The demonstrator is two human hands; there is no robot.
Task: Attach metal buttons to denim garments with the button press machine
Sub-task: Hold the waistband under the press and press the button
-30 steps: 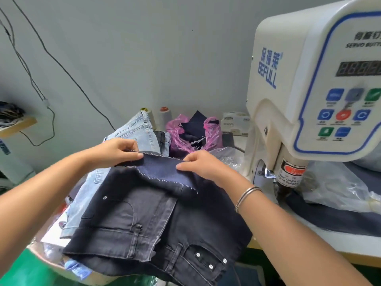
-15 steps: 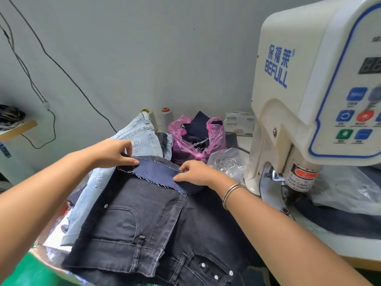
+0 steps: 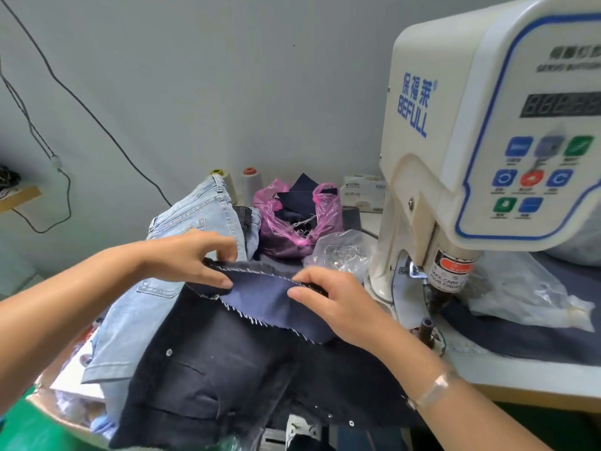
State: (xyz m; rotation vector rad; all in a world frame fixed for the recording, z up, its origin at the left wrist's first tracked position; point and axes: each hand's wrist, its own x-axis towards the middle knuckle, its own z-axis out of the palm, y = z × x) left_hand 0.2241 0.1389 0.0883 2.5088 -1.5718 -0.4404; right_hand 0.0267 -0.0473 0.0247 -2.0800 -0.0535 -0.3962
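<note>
The button press machine [image 3: 487, 151] runs off the right and top edges, its control panel lettering smeared beyond reading and its display cut short. The warning label on the press head is partly lost at its lower right. The dark denim garment [image 3: 227, 379] drops out of the bottom edge, and the left hand [image 3: 192, 258] hides part of its waistband. The right hand [image 3: 328, 304] covers the far end of the navy lining. The contents of the clear plastic bag [image 3: 338, 252] are too small to make out. Both forearms leave the picture at its lower corners.
</note>
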